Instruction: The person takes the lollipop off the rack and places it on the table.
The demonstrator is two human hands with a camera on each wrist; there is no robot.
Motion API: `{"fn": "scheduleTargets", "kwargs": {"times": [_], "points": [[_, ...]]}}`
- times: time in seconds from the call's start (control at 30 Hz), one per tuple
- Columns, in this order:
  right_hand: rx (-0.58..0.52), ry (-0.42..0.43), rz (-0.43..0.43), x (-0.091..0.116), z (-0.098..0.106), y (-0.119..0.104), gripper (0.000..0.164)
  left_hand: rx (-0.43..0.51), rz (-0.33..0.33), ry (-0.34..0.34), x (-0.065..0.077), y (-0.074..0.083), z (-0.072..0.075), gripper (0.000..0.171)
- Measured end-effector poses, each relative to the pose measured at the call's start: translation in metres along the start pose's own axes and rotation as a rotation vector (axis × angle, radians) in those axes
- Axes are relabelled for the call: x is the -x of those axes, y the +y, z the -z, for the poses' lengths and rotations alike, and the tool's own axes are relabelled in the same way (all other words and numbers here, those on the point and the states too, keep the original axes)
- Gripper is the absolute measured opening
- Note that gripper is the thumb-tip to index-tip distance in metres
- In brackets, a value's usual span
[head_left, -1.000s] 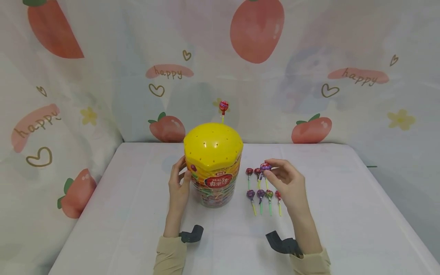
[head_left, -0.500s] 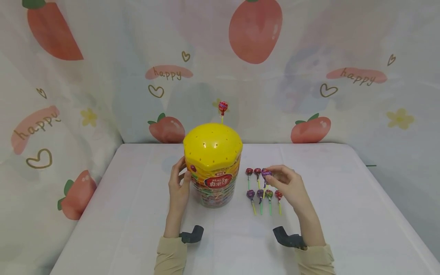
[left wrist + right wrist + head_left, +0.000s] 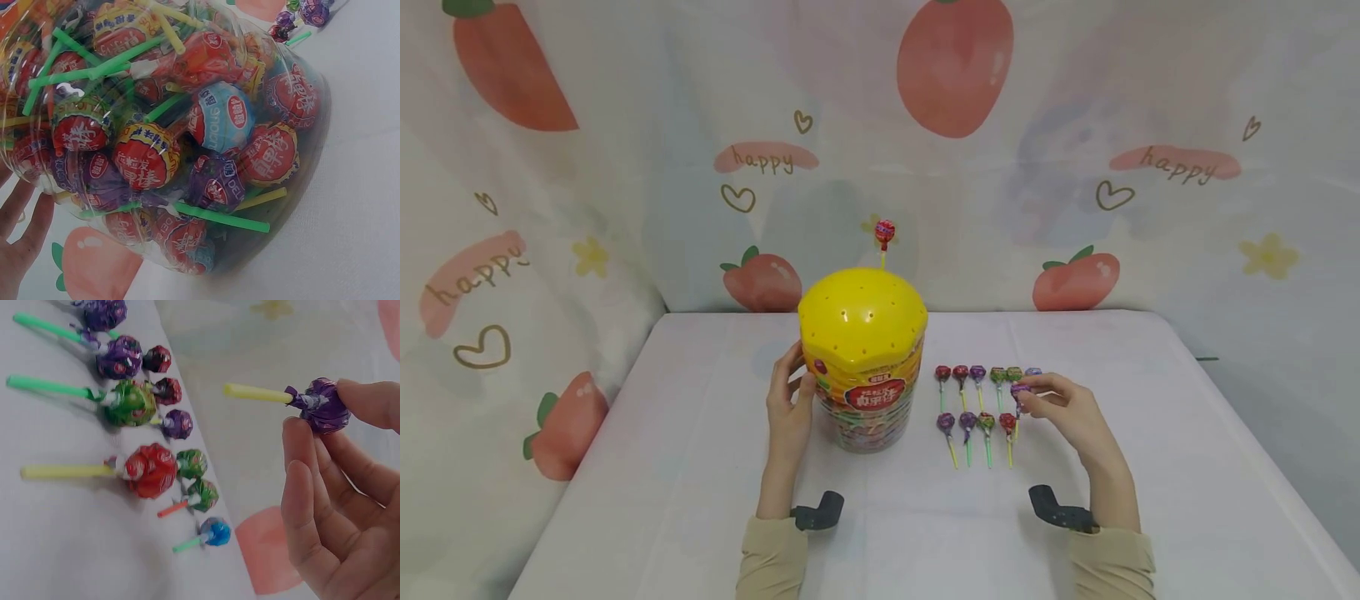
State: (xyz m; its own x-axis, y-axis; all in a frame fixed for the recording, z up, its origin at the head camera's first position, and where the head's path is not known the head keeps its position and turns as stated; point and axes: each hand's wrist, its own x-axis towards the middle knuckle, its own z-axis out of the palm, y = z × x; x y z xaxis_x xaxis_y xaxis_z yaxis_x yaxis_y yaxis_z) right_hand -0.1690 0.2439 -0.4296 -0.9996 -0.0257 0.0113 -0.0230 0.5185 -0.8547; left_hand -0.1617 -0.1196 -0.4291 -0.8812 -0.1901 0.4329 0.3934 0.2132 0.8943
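A clear tub packed with wrapped lollipops wears a yellow domed lid with small holes. One red lollipop stands upright in the lid's far side. My left hand grips the tub's left side; its fingers show against the tub in the left wrist view. My right hand pinches a purple lollipop with a yellow stick, held just above the table at the right end of the front row. In the right wrist view its fingers curl under the purple head.
Two rows of lollipops lie on the white table right of the tub: a back row and a front row. Fruit-print cloth hangs behind and at both sides.
My right hand has carried the purple lollipop rightward and down, from over the back row to the right end of the front row, uncovering more back-row lollipops. The left hand has stayed on the tub.
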Motion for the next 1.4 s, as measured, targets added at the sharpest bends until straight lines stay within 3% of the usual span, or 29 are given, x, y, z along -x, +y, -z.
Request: {"fn": "scheduleTargets", "kwargs": {"times": [0.17, 0.37, 0.8, 1.4], "points": [[0.050, -0.006, -0.075, -0.001, 0.009, 0.017, 0.045, 0.000, 0.006, -0.001, 0.000, 0.002, 0.000, 0.044], [0.027, -0.017, -0.133, -0.006, 0.008, 0.035, 0.045, 0.000, 0.000, -0.001, -0.001, 0.002, 0.001, 0.044], [0.041, -0.104, -0.246, -0.005, 0.000, 0.040, 0.041, -0.017, 0.006, 0.007, -0.001, 0.003, 0.000, 0.044], [0.112, -0.093, -0.318, -0.009, -0.005, 0.045, 0.042, -0.009, -0.006, 0.004, -0.001, 0.001, 0.000, 0.045]]}}
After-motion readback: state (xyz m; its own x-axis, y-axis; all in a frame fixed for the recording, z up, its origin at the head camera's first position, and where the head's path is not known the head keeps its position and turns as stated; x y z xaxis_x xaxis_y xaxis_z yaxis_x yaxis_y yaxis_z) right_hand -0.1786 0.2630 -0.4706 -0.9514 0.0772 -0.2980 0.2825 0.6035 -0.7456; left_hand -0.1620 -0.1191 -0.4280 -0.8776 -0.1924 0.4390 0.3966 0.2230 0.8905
